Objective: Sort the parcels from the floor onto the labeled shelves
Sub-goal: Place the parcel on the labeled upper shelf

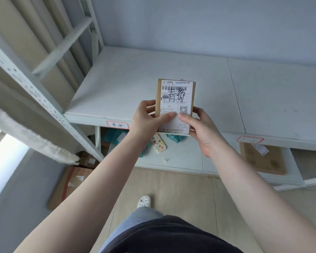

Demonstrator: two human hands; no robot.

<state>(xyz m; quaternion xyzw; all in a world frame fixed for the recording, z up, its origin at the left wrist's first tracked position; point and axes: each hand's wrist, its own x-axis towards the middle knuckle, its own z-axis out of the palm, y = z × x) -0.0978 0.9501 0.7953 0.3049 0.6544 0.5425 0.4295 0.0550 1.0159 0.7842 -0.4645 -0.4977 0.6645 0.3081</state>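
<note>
Both my hands, left hand [147,119] and right hand [203,125], clamped the small parcel [175,106] by its sides, label up so I could read it, held above the top shelf [135,84] near its red-edged tag [117,124].

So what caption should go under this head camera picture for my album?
Both hands, left and right, hold a small labeled parcel over the white shelf.

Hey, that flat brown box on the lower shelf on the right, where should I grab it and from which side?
Take the brown box by its near edge, coming in from the open front of the shelf. It lies flat under the upper shelf, so reaching from above is blocked.
</note>
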